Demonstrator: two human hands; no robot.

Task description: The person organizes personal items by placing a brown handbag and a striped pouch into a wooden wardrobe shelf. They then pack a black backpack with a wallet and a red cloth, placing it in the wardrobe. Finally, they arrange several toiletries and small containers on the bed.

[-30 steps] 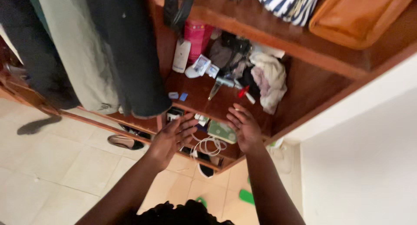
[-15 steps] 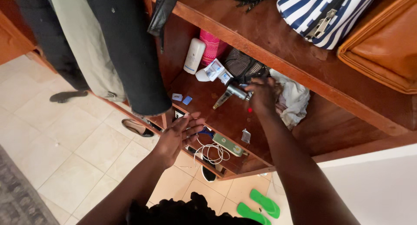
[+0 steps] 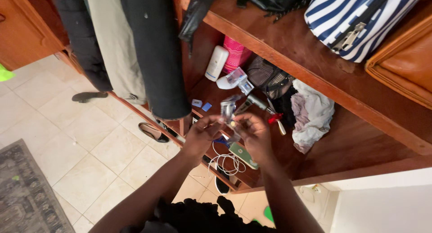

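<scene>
Over the cluttered wooden shelf [image 3: 315, 147], we are now pinching a small silvery packet [image 3: 227, 110] between both hands, left hand [image 3: 203, 133] and right hand [image 3: 252, 132] having come together from apart.

Cluttered wooden shelf [image 3: 346, 138], crumpled cloth [image 3: 312, 114]

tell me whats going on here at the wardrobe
A person stands at an open wooden shelf and holds a small silvery packet between both hands, left hand and right hand, just above the cluttered shelf. A white bottle, a crumpled cloth and a white cable lie nearby.
</scene>
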